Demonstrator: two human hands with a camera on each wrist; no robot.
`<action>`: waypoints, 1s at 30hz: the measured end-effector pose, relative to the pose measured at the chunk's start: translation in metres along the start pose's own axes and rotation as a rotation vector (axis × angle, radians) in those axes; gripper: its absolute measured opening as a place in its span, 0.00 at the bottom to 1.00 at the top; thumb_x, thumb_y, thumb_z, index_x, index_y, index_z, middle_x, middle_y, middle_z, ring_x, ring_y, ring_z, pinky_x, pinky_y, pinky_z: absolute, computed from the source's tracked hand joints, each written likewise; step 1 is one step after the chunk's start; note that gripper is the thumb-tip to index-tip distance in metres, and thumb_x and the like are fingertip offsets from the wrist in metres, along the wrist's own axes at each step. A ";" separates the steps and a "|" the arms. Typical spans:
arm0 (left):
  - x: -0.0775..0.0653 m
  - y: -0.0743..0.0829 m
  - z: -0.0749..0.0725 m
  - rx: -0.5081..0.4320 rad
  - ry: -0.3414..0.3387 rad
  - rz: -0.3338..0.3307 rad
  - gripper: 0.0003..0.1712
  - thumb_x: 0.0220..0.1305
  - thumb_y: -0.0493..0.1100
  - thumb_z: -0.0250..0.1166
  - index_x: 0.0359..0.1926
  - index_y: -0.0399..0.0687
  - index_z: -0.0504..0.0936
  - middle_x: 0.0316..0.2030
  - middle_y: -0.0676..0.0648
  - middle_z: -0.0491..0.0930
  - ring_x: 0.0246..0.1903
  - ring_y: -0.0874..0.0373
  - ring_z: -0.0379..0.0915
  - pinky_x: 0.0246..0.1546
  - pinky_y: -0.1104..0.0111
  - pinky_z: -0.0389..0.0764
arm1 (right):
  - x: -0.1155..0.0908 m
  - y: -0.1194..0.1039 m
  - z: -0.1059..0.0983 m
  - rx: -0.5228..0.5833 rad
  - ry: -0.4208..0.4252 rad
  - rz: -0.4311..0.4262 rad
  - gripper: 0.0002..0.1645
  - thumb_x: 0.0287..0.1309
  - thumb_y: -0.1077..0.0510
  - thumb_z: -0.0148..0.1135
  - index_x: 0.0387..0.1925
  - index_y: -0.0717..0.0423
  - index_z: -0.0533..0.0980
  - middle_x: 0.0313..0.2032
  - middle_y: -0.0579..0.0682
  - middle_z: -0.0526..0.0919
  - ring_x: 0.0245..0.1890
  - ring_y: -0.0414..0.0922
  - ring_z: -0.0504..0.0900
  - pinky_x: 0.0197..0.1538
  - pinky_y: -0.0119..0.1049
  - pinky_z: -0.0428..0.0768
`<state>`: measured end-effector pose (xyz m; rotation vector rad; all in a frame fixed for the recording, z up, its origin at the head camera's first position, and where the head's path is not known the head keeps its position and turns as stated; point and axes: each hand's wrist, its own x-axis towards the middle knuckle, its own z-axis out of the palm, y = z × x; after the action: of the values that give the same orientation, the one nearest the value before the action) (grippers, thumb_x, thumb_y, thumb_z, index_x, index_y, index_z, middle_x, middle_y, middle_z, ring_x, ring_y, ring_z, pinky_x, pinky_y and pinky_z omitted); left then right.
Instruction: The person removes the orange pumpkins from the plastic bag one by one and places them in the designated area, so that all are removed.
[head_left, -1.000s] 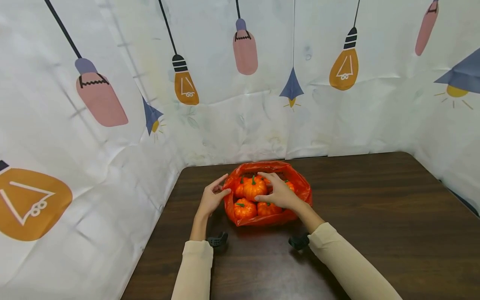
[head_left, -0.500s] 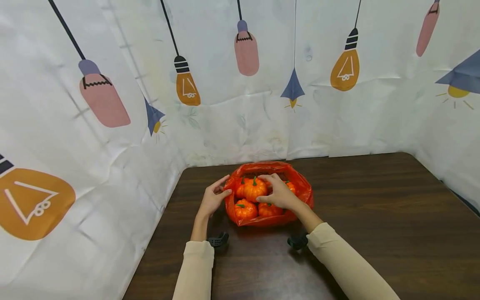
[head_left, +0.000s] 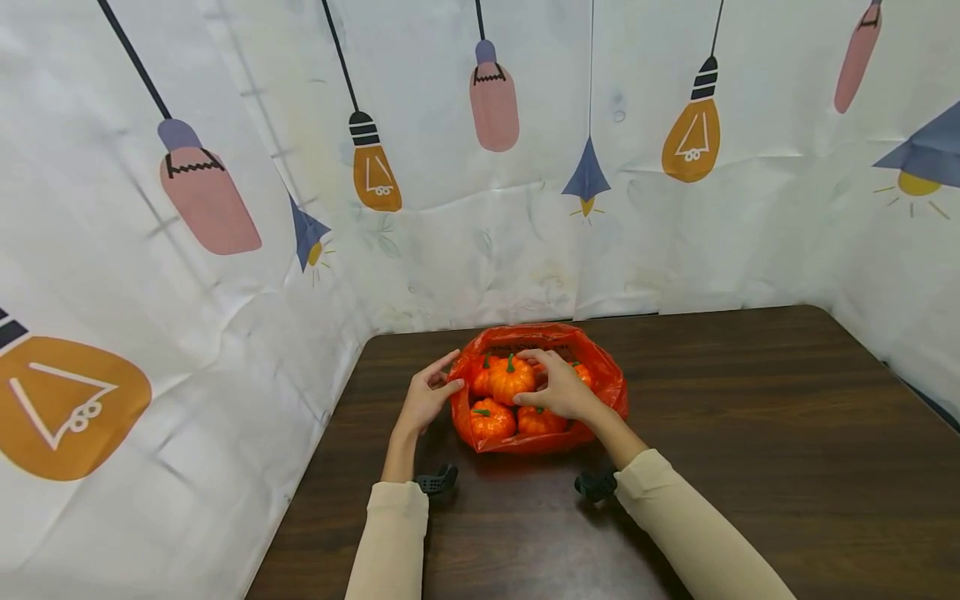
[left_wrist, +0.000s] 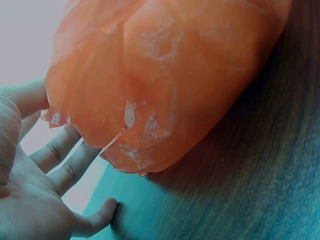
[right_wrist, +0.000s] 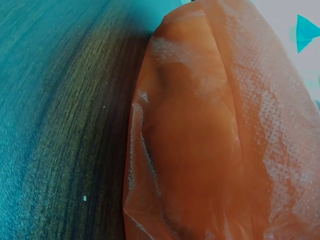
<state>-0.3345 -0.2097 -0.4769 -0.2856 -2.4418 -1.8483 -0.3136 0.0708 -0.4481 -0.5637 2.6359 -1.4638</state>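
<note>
Orange pumpkin [head_left: 513, 380]: right hand [head_left: 564, 387] holds it, fingers half-curled; left hand [head_left: 423, 402], fingers bent, pinches red bag [left_wrist: 155, 85]

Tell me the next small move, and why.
I'd probably have the right hand close on the top pumpkin: its thumb and fingers sit at that pumpkin's right side, no firm grip shows, and the left hand holds the red bag.

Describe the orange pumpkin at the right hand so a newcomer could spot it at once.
On the dark wooden table, find the open red plastic bag near the far edge. Inside, behind the two front pumpkins, look by the right hand. The orange pumpkin there has that hand's thumb and fingertips at its right side, and partly hides the pumpkin to its left.
</note>
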 end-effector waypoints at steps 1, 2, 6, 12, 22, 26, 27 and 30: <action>0.000 0.000 0.000 0.000 -0.001 0.002 0.32 0.66 0.34 0.69 0.70 0.54 0.77 0.35 0.45 0.82 0.36 0.59 0.77 0.39 0.72 0.80 | -0.001 0.000 0.000 0.004 0.002 -0.003 0.41 0.57 0.52 0.77 0.70 0.46 0.69 0.67 0.57 0.69 0.63 0.58 0.76 0.55 0.46 0.83; 0.000 0.000 0.000 0.001 -0.002 0.004 0.32 0.66 0.34 0.69 0.70 0.53 0.76 0.35 0.43 0.82 0.35 0.59 0.77 0.39 0.72 0.80 | -0.001 -0.001 -0.001 0.005 0.006 -0.005 0.41 0.57 0.52 0.76 0.70 0.45 0.69 0.68 0.56 0.70 0.64 0.58 0.76 0.56 0.47 0.83; 0.000 0.000 0.000 0.000 -0.008 0.012 0.32 0.67 0.35 0.69 0.71 0.52 0.76 0.36 0.38 0.81 0.35 0.58 0.76 0.39 0.72 0.79 | -0.003 -0.001 -0.003 0.017 0.028 -0.008 0.41 0.57 0.50 0.77 0.70 0.43 0.68 0.69 0.54 0.71 0.65 0.56 0.75 0.57 0.49 0.82; 0.000 0.000 -0.001 -0.012 -0.020 0.009 0.33 0.67 0.35 0.69 0.71 0.51 0.75 0.38 0.35 0.81 0.35 0.57 0.76 0.39 0.72 0.80 | -0.007 0.000 -0.009 0.059 0.060 -0.035 0.42 0.55 0.48 0.78 0.68 0.41 0.69 0.68 0.53 0.71 0.66 0.57 0.73 0.61 0.53 0.79; 0.000 -0.001 0.000 -0.032 -0.013 0.019 0.32 0.67 0.34 0.69 0.71 0.48 0.75 0.36 0.38 0.81 0.34 0.59 0.77 0.38 0.72 0.80 | -0.017 -0.002 -0.024 0.081 0.112 -0.115 0.43 0.55 0.49 0.78 0.70 0.44 0.68 0.68 0.55 0.70 0.62 0.59 0.76 0.62 0.55 0.78; 0.000 -0.002 0.000 -0.037 -0.008 0.017 0.32 0.66 0.34 0.69 0.71 0.48 0.75 0.33 0.45 0.81 0.34 0.60 0.77 0.38 0.72 0.81 | -0.023 -0.004 -0.032 0.114 0.128 -0.138 0.44 0.55 0.50 0.78 0.70 0.44 0.67 0.68 0.55 0.69 0.60 0.60 0.75 0.57 0.53 0.81; 0.000 -0.002 0.000 -0.035 -0.008 0.017 0.32 0.66 0.34 0.69 0.71 0.49 0.75 0.33 0.46 0.81 0.34 0.60 0.77 0.38 0.72 0.81 | -0.024 -0.004 -0.034 0.125 0.131 -0.139 0.44 0.55 0.50 0.78 0.70 0.43 0.67 0.68 0.55 0.68 0.60 0.60 0.75 0.57 0.53 0.81; 0.000 -0.001 0.000 -0.029 -0.009 0.018 0.32 0.66 0.34 0.69 0.71 0.49 0.75 0.32 0.48 0.81 0.33 0.60 0.77 0.37 0.72 0.81 | -0.027 -0.003 -0.038 0.164 0.144 -0.136 0.44 0.55 0.52 0.78 0.70 0.42 0.67 0.68 0.54 0.67 0.60 0.59 0.74 0.58 0.55 0.80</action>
<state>-0.3344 -0.2104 -0.4779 -0.3173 -2.4109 -1.8808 -0.2968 0.1094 -0.4275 -0.6559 2.5931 -1.8042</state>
